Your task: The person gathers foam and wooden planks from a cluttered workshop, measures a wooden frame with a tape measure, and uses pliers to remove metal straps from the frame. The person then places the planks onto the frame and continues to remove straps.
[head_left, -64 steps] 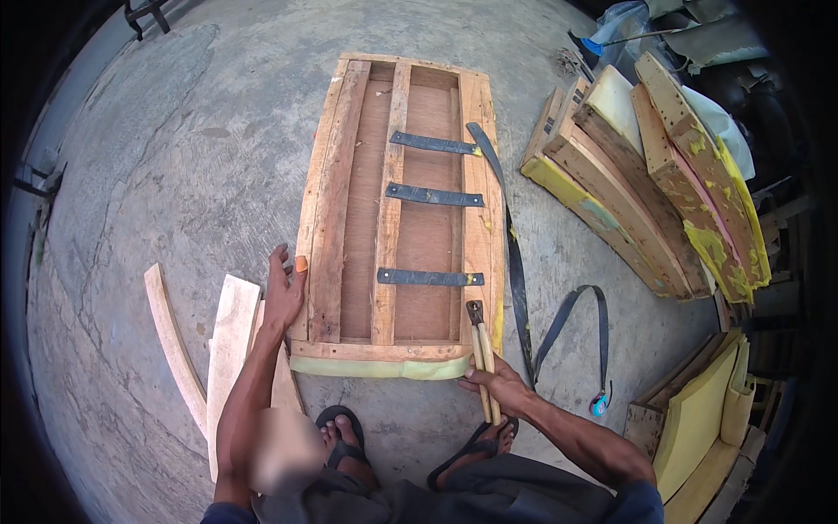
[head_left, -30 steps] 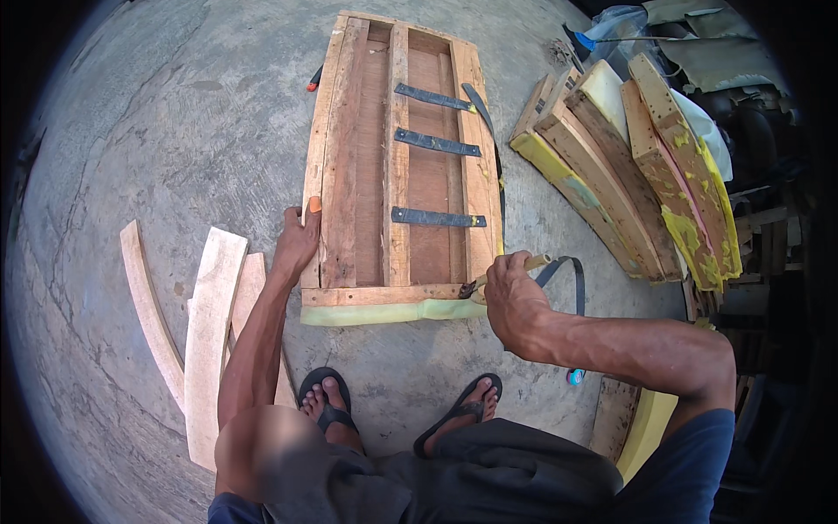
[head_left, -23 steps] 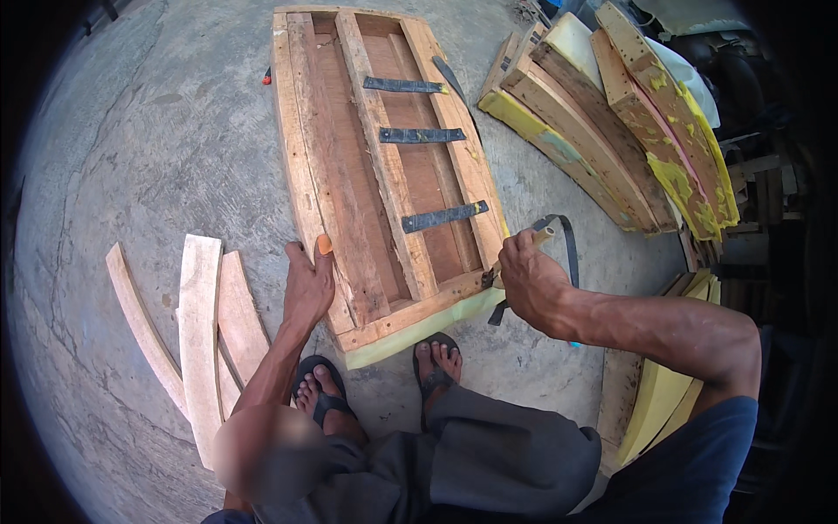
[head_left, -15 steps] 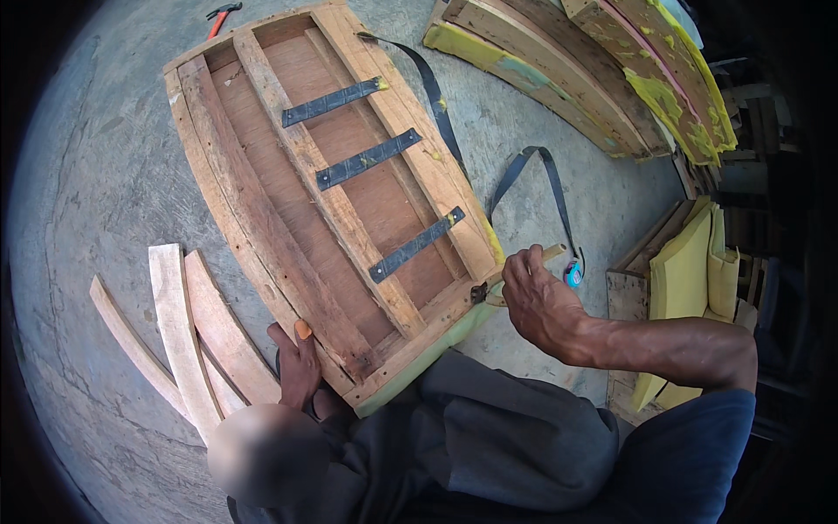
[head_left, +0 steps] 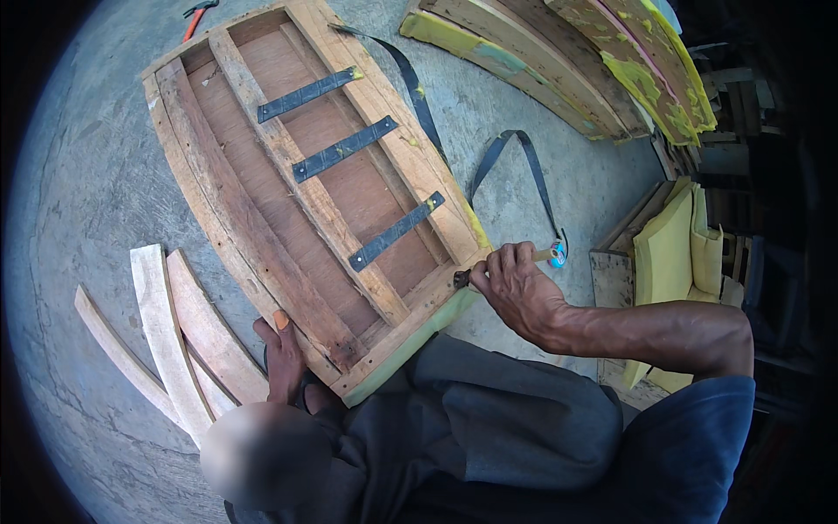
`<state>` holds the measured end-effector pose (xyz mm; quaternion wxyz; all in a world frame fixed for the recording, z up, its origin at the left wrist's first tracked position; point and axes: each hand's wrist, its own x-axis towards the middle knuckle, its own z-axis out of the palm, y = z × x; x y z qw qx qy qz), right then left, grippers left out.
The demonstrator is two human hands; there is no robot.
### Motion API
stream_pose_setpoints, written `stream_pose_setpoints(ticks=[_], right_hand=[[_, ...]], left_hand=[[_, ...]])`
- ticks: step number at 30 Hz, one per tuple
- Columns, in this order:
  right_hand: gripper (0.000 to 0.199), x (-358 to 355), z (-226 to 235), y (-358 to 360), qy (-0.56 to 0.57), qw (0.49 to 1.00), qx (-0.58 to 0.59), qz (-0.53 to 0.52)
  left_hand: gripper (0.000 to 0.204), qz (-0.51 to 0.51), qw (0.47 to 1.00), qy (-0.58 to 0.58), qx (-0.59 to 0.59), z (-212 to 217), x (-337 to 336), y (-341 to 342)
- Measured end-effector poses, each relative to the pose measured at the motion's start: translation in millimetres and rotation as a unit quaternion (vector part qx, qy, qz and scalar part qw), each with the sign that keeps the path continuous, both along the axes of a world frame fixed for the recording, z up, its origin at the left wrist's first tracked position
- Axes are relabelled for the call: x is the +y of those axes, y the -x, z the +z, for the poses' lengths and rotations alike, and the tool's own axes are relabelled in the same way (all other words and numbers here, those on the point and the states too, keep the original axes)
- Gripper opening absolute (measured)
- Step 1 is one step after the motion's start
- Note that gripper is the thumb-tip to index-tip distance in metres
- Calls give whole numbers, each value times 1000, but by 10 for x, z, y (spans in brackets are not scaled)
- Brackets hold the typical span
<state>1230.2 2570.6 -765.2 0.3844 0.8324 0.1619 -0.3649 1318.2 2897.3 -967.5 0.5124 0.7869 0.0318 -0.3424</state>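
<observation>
A wooden frame with a plywood panel and three short black straps lies tilted before me, its near end against my dark-clothed leg. My left hand is closed on the frame's near left edge, thumb on top, fingers partly hidden below. In my right hand are pincers with tan handles. Their dark metal jaws touch the frame's near right corner; whether they grip anything there I cannot make out. Pale green foam runs along the frame's near side.
Curved wooden slats lie on the concrete floor at left. A hammer sits beyond the frame. Right of it are a loose black strap and a blue tape measure. Foam-edged wooden pieces and yellow foam stand farther right.
The whole view has shifted slightly, with things appearing farther left and up. My right hand has turned the pincers a little at the corner. My left hand keeps its hold on the frame.
</observation>
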Motion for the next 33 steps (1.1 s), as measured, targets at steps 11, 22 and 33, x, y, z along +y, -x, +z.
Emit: stream_pose_setpoints(ticks=[11, 22, 33], right_hand=[[25, -264, -307, 39, 32, 994, 11, -103], [24, -1205, -653, 714, -170, 947, -22, -273], [43, -1443, -1709, 1474, -470, 607, -395, -505]], left_hand=[[54, 61, 995, 63, -50, -250, -72, 76], [43, 59, 992, 93, -58, -372, -25, 143], [96, 9, 999, -44, -16, -407, -55, 84]])
